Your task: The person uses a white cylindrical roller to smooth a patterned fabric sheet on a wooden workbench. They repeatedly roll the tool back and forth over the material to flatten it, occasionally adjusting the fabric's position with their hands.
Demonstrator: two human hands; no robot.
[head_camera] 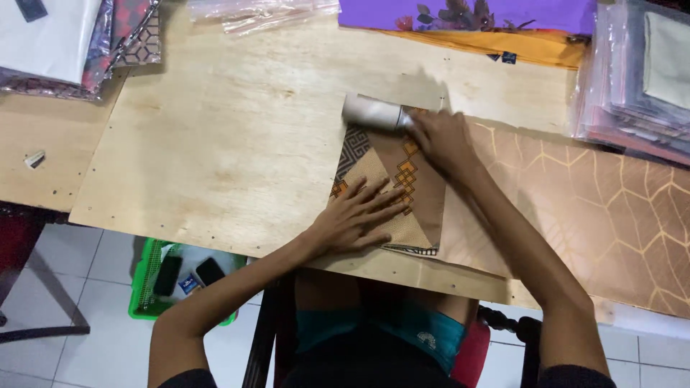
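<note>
Lint-rolling the folded patterned cloth (392,190) at the plywood table's (215,144) near edge: best to keep it pinned flat, roll in straight even strokes. Left hand (356,219) splayed wide, palm down on cloth. Right hand (442,140) curled closed around the lint roller (374,111) handle, at the cloth's far edge.

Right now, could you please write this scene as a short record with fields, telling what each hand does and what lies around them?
Surface: pale plywood board on a table
Left hand: left hand pressed flat, fingers spread, on the folded brown patterned cloth
Right hand: right hand gripping the handle of a white cylindrical lint roller at the cloth's top edge
Right of cloth: brown sheet with honeycomb lines
Far edge: purple and orange fabric
Corners: stacks of plastic-wrapped cloth
Floor: green plastic basket holding two dark phones
</note>
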